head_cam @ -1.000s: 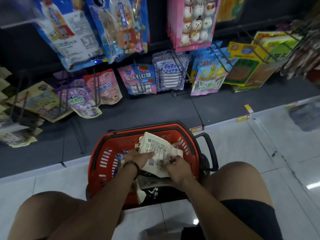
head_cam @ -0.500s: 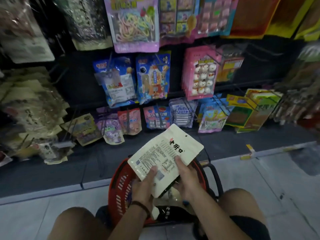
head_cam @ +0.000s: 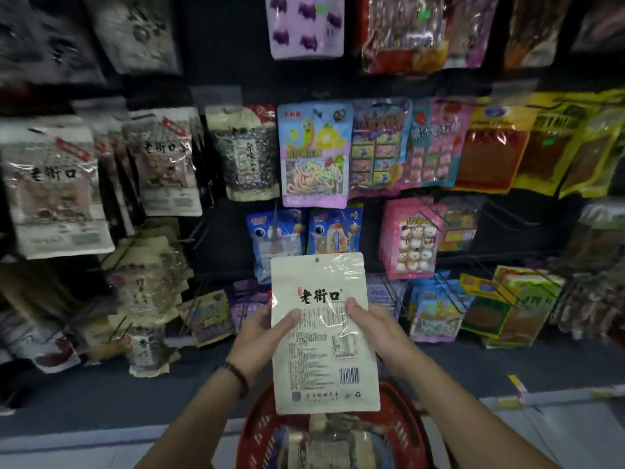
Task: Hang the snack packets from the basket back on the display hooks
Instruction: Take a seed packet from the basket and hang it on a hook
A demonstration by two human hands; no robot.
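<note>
head view: a cream snack packet (head_cam: 324,333) is held upright in front of the display, above the red basket (head_cam: 406,431), with its printed back turned to the camera. it is pinched at its left edge by the left hand (head_cam: 257,336) and at its right edge by the right hand (head_cam: 382,330). each thumb is laid on the near face, and the other fingers are hidden behind the packet. the hang hole (head_cam: 317,259) is seen at top centre and is not yet on any hook. matching packets (head_cam: 162,160) with the same brand lettering are hung upper left, so that row is judged the likely destination. for a clean hang, the packet should be kept flat and level, the hole aligned with the hook tip, and the packet slid fully back. the front face should probably be turned outward first. more packets (head_cam: 324,445) lie in the basket. a dark base shelf (head_cam: 101,394) runs below the hooks, and pale floor tile (head_cam: 558,424) is seen lower right. the aisle is dim and the frame edges are blurred.
</note>
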